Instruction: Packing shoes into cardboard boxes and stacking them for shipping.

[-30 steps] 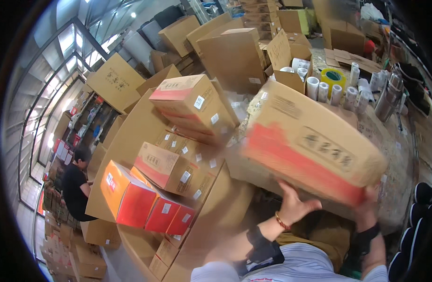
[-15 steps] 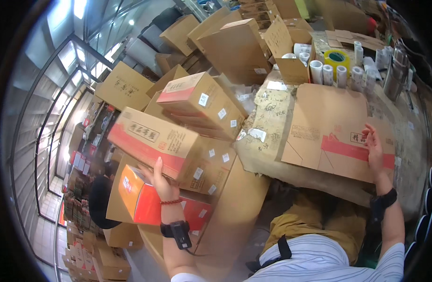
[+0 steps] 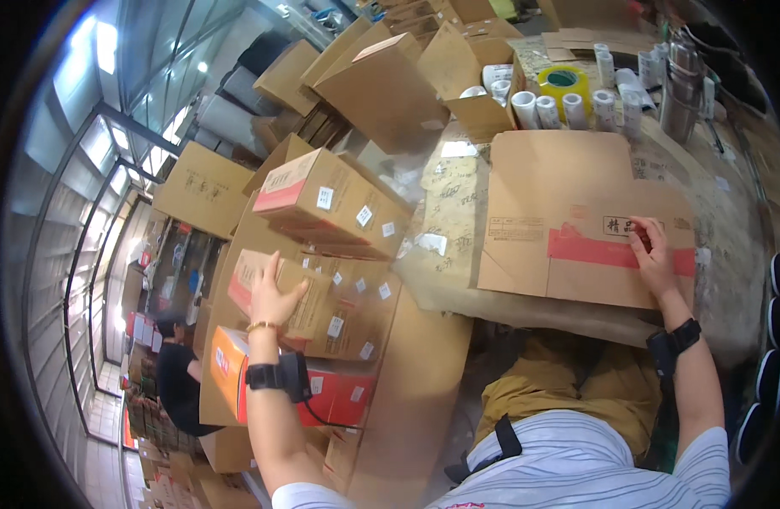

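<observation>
My left hand (image 3: 273, 295) lies with fingers spread against a brown box with a pink-red band (image 3: 315, 307), gripping nothing. That box sits in a row inside a large open carton (image 3: 428, 373), between an orange-red box (image 3: 229, 365) and another brown, red-banded box (image 3: 331, 199). Small white labels dot the boxes' sides. Over on the table, my right hand (image 3: 653, 259) is open, its fingers loosely bent at the surface of a flat, folded cardboard carton (image 3: 543, 191) with a red stripe. Whether those fingertips press on it, I cannot tell.
Behind the flat carton stand white label rolls (image 3: 576, 110), a yellow tape roll (image 3: 565, 82) and a metal flask (image 3: 682, 93). An open box (image 3: 483, 114) holds more rolls. Tall cartons (image 3: 390, 81) crowd the back. A person in dark clothes (image 3: 176, 382) is at the left.
The brown box, tilted at my left hand before, now sits lower in the carton beside the others. My left hand has shifted onto it. My right hand stays over the flat carton.
</observation>
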Demonstrator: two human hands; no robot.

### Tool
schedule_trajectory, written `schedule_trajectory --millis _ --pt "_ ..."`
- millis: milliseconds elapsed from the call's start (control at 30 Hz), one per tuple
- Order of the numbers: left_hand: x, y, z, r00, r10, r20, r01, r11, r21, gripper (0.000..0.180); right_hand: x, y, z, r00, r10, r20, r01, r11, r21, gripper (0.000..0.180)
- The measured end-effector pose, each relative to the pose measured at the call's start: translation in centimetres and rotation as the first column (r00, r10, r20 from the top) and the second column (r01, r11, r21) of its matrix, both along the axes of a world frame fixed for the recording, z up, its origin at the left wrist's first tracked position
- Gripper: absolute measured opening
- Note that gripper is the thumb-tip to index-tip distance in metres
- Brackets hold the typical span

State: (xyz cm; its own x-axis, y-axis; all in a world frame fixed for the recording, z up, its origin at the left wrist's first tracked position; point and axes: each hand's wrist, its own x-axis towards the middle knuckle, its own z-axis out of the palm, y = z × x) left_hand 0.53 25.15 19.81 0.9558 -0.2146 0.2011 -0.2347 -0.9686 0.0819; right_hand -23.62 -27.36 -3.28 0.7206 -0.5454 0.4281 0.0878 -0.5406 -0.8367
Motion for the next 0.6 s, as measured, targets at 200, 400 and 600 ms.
schedule_trajectory --millis 200,400,600 --pt "-4.5 -5.3 3.2 0.979 -0.164 -0.124 0.197 0.574 0.795 0.133 0.3 -0.1 0.3 1.000 -0.009 0.023 0.011 0.996 -0.091 0.018" --pt "-1.1 -0.8 -2.1 0.822 -0.505 -0.264 0.264 -0.074 0.962 0.075 0.0 -0.2 0.4 1.000 -0.009 -0.014 0.007 0.982 -0.187 0.011" --pt "-2.0 -1.1 -2.4 0.808 -0.535 -0.248 0.307 0.022 0.951 0.048 -0.1 0.0 0.6 0.999 -0.003 0.053 0.010 0.989 -0.148 0.009"
